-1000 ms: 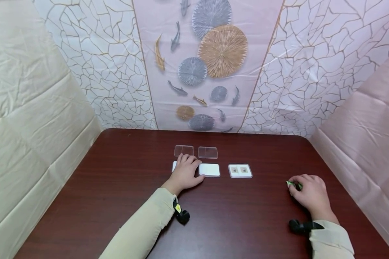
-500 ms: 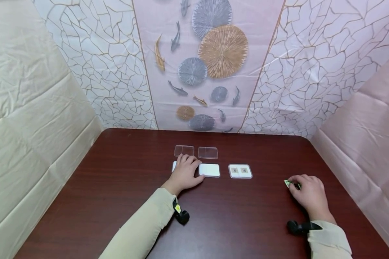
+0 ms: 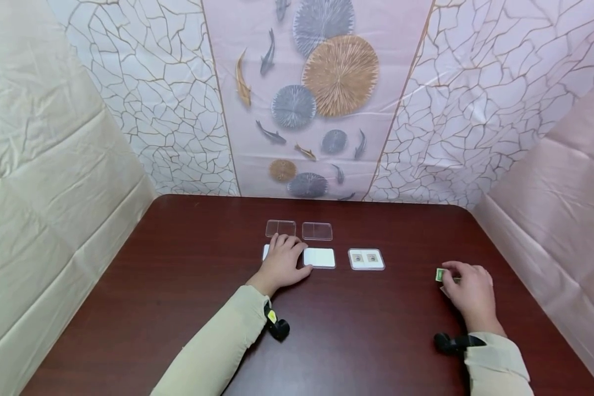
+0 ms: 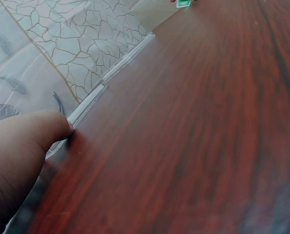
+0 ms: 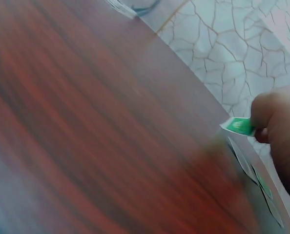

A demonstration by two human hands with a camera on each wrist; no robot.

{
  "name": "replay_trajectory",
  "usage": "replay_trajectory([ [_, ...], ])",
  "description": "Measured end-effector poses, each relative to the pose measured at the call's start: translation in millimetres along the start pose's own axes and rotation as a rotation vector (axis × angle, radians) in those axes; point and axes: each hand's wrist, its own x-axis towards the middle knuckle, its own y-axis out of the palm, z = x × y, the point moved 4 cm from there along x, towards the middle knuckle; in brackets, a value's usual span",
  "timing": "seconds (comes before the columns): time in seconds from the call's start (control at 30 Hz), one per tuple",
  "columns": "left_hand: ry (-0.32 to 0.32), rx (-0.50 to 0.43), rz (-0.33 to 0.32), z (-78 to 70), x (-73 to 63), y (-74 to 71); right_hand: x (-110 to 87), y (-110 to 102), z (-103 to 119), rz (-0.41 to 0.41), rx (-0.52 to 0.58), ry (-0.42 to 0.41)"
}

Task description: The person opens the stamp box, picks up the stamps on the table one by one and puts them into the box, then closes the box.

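Observation:
My right hand (image 3: 471,289) pinches a small green stamp with a white border (image 5: 238,126) between thumb and finger, raised a little off the table. Beneath that hand, several thin flat pieces like stamps (image 5: 241,158) lie on the wood. My left hand (image 3: 281,263) rests palm down with spread fingers, covering most of a shallow white-lined clear case (image 3: 265,252). Its thumb and fingertips reach the edge of a second white-lined case (image 3: 319,258). Whether it grips either one is hidden. To the right lies a case with two small stamp-like pieces inside (image 3: 366,259).
Two clear, divided plastic lids (image 3: 280,228) lie behind the white-lined cases. The dark red wooden table (image 3: 203,242) ends at a patterned cloth backdrop (image 3: 307,99). Fabric walls (image 3: 54,181) stand on both sides. Each wrist wears a black camera strap (image 3: 277,328).
My right hand has shifted slightly left and away from me, and more of the green stamp now shows beyond its fingers. My left hand stays in place on the cases.

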Motion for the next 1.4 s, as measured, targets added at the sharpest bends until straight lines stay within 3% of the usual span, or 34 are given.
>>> replay_trajectory([
  [0.2,-0.011,0.002,0.043,1.4,-3.1,1.0,4.0,18.9,25.3,-0.15,0.079,-0.017],
  [0.37,-0.02,0.003,0.044,1.7,-4.0,-0.6,13.0,41.2,56.2,-0.235,0.225,-0.113],
  [0.77,-0.031,0.001,0.057,-0.7,-5.3,-1.7,23.7,80.4,133.7,-0.175,0.382,-0.197],
  [0.93,-0.029,-0.011,0.048,-2.1,-5.7,-2.3,23.9,91.6,157.0,-0.132,0.417,-0.224],
  [1.23,-0.03,0.0,0.052,-2.6,-2.8,-4.1,24.6,111.0,191.8,-0.031,0.437,-0.184],
  [1.4,-0.022,-0.003,0.045,-3.5,-2.0,-5.8,24.6,121.0,207.8,0.006,0.452,-0.203],
])
